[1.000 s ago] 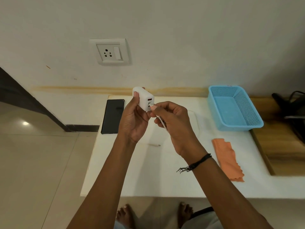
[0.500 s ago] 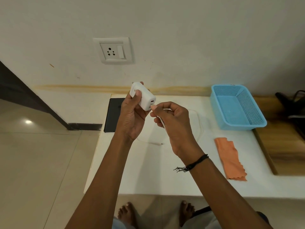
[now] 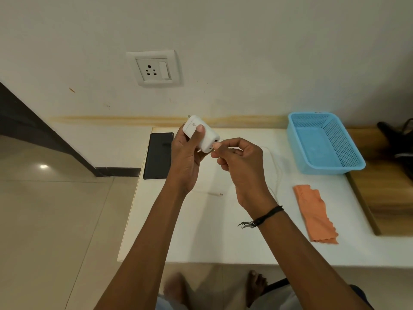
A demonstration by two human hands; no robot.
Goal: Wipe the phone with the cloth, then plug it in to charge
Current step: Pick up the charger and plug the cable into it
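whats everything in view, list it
table: 1, white, centre of view
phone: 1, black, flat at the table's far left corner
cloth: 1, orange, on the table's right side
charger: 1, white, held above the table
cable: 1, white, one end at the charger's ports, rest on the table
basket: 1, blue, far right on the table
wall socket: 1, white, up behind the table
wooden surface: 1, brown, right of the table
wristband: 1, black, right wrist
left hand: 1, grips the charger
right hand: 1, pinches the cable end
feet: 2, bare, below the table's near edge
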